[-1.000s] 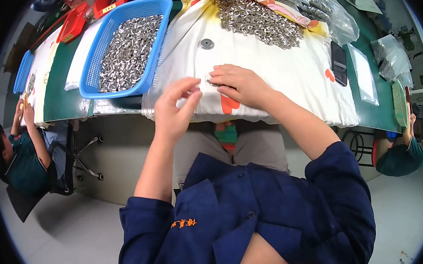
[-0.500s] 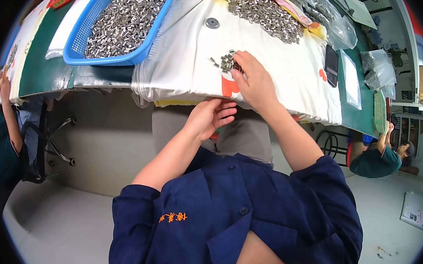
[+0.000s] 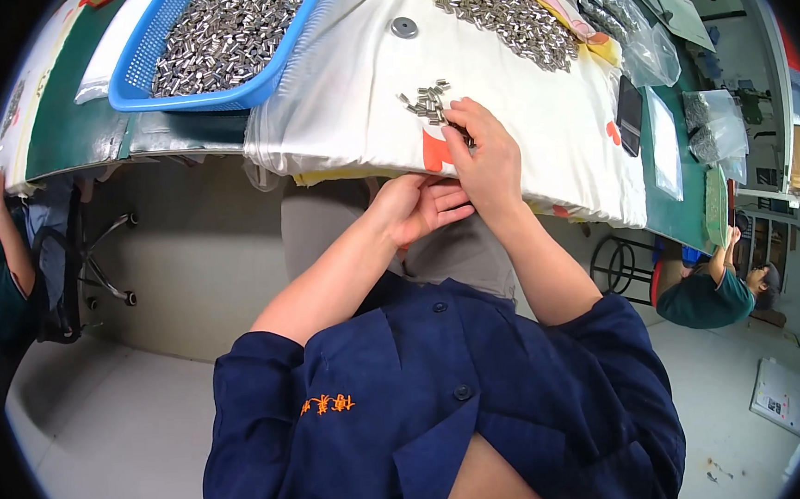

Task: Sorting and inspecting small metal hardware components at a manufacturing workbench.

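Note:
A small loose group of short silvery metal cylinders [image 3: 429, 102] lies on the white cloth [image 3: 353, 114] near the table's front edge. Over its right end rests my right hand [image 3: 491, 160], palm down, with the fingers bent and the thumb apart from them. A few cylinders show dark beside its thumb; the fingers partly hide them. Just below the edge of the cloth my left hand [image 3: 422, 209] is held palm up, fingers stretched out and lightly cupped under the right hand. I see nothing lying in that palm, though its far part is covered.
A blue perforated basket [image 3: 246, 97] full of metal cylinders stands at the left. Farther back lie a big heap of cylinders [image 3: 518, 19] and a grey round disc [image 3: 404, 28]. A black phone [image 3: 629, 115] and clear bags [image 3: 716, 121] are at the right. Other people sit on both sides.
My right hand has drawn back toward the table edge, taking a few cylinders from the group. The left hand has shifted right, beneath it, and its fingers have spread out.

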Available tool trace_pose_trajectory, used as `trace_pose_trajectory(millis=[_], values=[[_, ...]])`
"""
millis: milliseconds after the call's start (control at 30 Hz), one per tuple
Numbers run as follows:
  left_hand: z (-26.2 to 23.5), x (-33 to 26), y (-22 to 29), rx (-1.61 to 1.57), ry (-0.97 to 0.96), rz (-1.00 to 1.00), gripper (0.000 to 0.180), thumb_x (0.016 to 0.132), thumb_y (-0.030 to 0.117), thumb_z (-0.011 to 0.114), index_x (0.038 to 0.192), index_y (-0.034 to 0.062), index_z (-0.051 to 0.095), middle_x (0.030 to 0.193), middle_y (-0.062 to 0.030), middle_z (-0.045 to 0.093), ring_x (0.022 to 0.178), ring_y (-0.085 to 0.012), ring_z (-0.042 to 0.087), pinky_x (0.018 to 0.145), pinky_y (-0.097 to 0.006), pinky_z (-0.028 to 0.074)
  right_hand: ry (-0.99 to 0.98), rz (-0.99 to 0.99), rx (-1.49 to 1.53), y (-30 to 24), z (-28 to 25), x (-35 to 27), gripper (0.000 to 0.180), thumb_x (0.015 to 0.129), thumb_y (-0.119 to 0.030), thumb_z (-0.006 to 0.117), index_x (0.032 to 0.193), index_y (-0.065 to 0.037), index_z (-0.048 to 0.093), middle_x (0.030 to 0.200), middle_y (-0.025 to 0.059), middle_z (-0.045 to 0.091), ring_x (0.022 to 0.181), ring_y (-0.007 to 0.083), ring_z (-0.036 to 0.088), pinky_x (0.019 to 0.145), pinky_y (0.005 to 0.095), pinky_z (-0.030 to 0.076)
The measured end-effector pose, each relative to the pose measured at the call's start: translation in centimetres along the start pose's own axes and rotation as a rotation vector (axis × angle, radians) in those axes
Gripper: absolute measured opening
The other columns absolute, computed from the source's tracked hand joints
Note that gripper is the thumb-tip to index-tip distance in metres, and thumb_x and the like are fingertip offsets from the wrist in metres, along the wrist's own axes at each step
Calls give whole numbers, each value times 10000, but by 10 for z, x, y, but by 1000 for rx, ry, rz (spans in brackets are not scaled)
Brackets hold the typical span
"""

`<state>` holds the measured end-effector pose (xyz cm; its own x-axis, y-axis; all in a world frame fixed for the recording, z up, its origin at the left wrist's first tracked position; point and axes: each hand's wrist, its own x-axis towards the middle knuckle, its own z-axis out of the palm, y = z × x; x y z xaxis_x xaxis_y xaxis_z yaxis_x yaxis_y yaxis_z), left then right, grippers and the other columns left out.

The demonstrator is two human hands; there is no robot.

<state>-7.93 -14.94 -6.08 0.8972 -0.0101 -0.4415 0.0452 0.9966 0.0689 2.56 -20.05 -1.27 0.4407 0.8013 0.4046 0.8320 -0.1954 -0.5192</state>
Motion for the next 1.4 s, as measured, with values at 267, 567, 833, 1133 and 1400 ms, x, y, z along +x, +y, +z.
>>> trace_pose_trajectory(millis=[267, 567, 833, 1133, 1400], values=[[2, 7, -3, -111, -148, 0, 415, 938, 285, 253, 1134, -53, 393, 1096, -216, 504, 1007, -294, 532, 872, -395, 441, 15, -28, 58, -2, -6, -12, 126, 722, -19, 599, 846, -22, 625, 953, 117, 611, 984, 256, 561, 776, 318, 473], [-28, 21, -11, -393, -373, 49, 345, 935, 248, 265, 1078, -23, 425, 1067, -179, 509, 959, -226, 549, 840, -368, 466, -22, -130, 128, -19, -11, -45, 170, 685, -1, 613, 852, -29, 625, 945, 107, 606, 977, 278, 555, 805, 339, 459], [-28, 15, 0, -221, -317, -33, 352, 924, 219, 302, 1106, -60, 413, 1099, -219, 490, 975, -290, 543, 832, -384, 484, -85, -238, 235, -21, -25, -49, 197, 709, 6, 588, 898, -36, 627, 986, 124, 595, 979, 286, 550, 823, 360, 448], [-2, -5, 8, 76, 117, 53, 344, 909, 161, 285, 1107, -91, 408, 1080, -216, 511, 1005, -325, 536, 834, -446, 472, -30, -177, -79, -5, 27, 39, 240, 777, -133, 553, 1001, -60, 600, 1096, 157, 536, 1048, 318, 484, 872, 359, 403], [-5, -6, 14, 10, 89, 24, 360, 920, 160, 221, 1090, -97, 406, 1033, -208, 525, 938, -293, 565, 836, -419, 480, -14, -180, -22, -21, 26, 15, 170, 726, -63, 585, 887, -22, 617, 968, 145, 580, 972, 314, 528, 834, 377, 432]])
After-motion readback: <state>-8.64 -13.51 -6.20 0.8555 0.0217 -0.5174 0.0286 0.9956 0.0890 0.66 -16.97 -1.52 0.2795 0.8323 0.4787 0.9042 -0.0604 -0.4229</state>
